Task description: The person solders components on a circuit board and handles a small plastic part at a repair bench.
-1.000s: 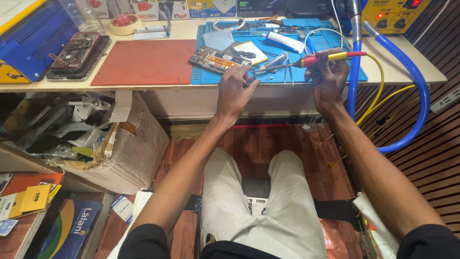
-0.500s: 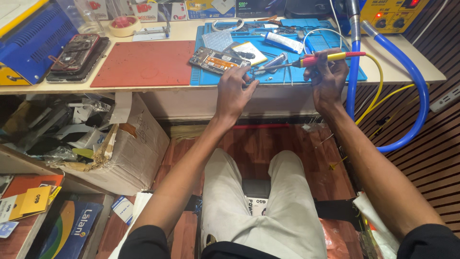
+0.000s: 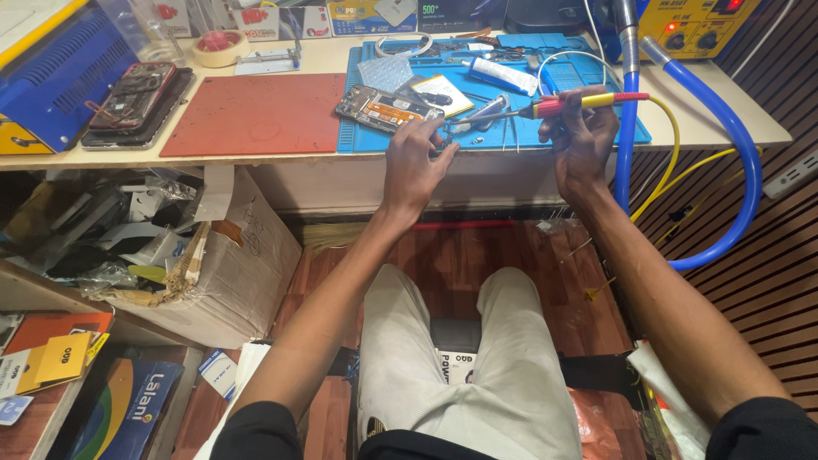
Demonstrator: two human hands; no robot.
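My right hand grips a soldering iron with a red and yellow handle, its metal tip pointing left over the blue work mat. A yellow cable runs from the handle to the right. My left hand rests at the mat's front edge, fingertips pinched on a small dark part that I cannot make out. Just beyond my left fingers lies an opened phone showing its circuit board. Metal tweezers lie between the two hands.
A red mat lies left of the blue one. Further left sit another opened phone and a blue machine. A yellow station with blue hoses stands at the right. A cardboard box is under the bench.
Both hands stay at the mat's front edge; the soldering iron keeps its pose. Only slight shifts of the fingers show.
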